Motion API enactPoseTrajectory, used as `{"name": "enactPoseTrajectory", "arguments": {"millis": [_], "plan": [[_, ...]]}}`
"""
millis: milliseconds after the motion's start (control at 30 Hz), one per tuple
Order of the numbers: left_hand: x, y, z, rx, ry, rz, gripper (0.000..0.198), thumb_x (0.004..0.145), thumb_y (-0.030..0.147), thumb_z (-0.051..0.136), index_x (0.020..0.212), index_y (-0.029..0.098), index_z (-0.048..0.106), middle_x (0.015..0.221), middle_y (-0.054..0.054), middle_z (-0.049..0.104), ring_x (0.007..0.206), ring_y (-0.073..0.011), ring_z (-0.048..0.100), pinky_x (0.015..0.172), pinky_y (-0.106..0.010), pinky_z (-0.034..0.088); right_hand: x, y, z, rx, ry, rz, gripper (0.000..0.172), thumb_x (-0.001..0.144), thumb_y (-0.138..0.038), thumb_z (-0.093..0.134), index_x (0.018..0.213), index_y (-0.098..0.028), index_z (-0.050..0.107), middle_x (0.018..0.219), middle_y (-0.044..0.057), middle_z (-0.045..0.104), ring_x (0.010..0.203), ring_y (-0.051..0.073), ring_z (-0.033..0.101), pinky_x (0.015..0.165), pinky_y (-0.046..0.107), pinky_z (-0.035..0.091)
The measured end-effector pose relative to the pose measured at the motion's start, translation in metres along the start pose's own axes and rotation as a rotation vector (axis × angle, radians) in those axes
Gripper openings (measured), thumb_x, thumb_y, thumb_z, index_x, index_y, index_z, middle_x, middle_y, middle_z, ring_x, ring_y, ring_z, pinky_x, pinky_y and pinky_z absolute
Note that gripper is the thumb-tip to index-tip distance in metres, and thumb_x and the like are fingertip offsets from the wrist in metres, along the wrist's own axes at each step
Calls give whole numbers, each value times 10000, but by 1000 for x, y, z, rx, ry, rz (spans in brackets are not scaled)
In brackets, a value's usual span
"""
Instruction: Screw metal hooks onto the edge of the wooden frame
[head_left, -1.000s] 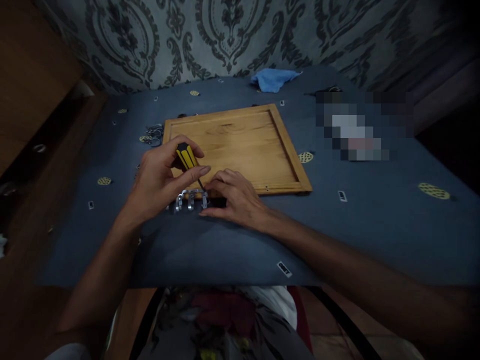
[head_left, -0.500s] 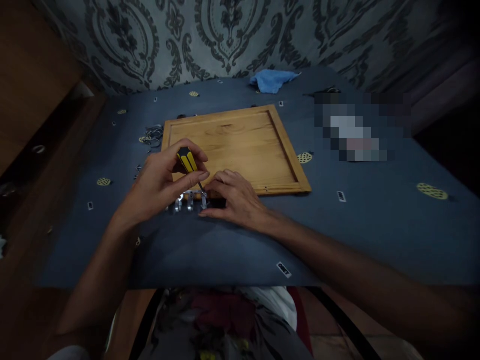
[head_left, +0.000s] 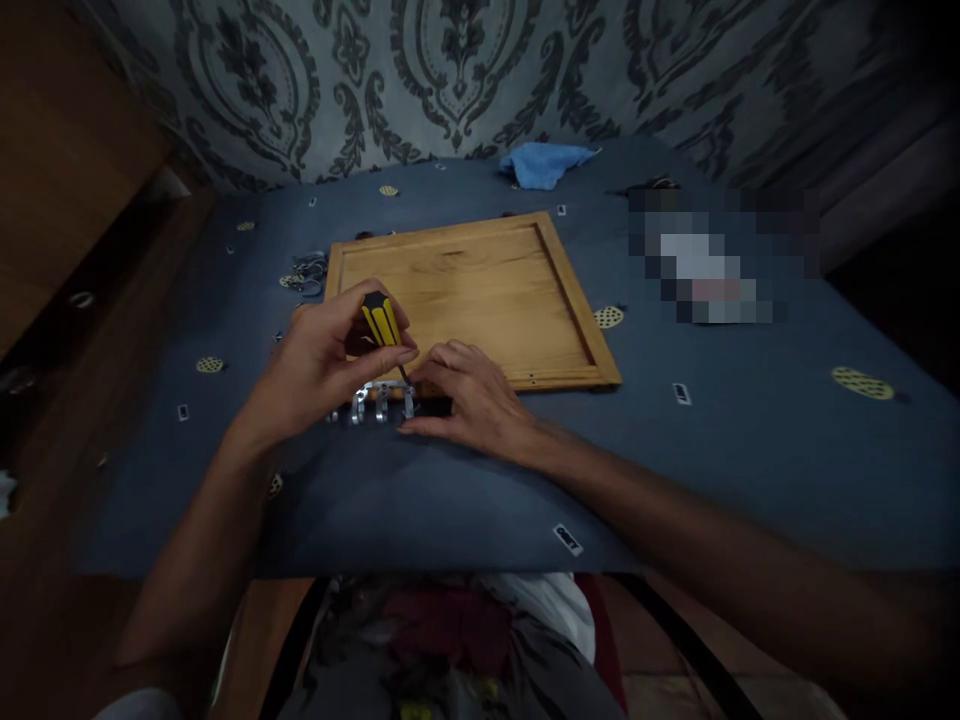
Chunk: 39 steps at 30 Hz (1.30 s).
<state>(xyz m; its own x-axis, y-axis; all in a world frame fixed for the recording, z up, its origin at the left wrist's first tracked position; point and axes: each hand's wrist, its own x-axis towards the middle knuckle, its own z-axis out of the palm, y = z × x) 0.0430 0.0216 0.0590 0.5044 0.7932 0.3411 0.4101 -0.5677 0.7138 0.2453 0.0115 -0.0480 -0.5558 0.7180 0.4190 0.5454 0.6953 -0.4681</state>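
Head view: left hand point(head_left: 319, 362) closed around yellow-black screwdriver point(head_left: 382, 320), shaft slanting down to right end of metal hook rail point(head_left: 382, 404). Rail runs left-right along near edge of wooden panel point(head_left: 480, 300). Right hand point(head_left: 480, 402) just beside that end, fingers half-curled; grip cannot be told.

The screwdriver point(head_left: 382, 320) was yellow and black, the hooked strip point(head_left: 382, 404) silvery, the wooden panel point(head_left: 487, 290) honey-brown. Yellow ovals point(head_left: 862, 382) (dark-dotted) patterned the slate-blue tablecloth point(head_left: 465, 510); dark leafy scrolls point(head_left: 460, 40) covered the grey wall point(head_left: 375, 45).
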Motion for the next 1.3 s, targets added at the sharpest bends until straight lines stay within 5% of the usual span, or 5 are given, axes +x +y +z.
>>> {"name": "enactPoseTrajectory", "arguments": {"millis": [567,833,1300], "plan": [[2,-2,2,-69,24,7,318,863,467,810,862,180,674,812,-16,694,736,-171,718,659,-268,589,1,0,-1,-8,-14,-2,689,890,-799,553,1091,-159,713,1022,116,682,960,275,580,816,394,427],[3,-1,-6,-304,253,-70,296,761,340,905,873,198,670,790,13,710,713,-153,724,694,-285,629,1,0,-4,13,-37,7,638,883,-759,615,1077,-160,718,1036,118,696,970,277,594,821,401,441],[2,-10,4,-206,140,-62,334,778,403,889,882,177,667,764,21,640,695,-126,674,624,-222,558,2,0,-1,33,-13,13,577,896,-712,648,1068,-166,715,1011,108,695,953,278,602,819,406,440]]}}
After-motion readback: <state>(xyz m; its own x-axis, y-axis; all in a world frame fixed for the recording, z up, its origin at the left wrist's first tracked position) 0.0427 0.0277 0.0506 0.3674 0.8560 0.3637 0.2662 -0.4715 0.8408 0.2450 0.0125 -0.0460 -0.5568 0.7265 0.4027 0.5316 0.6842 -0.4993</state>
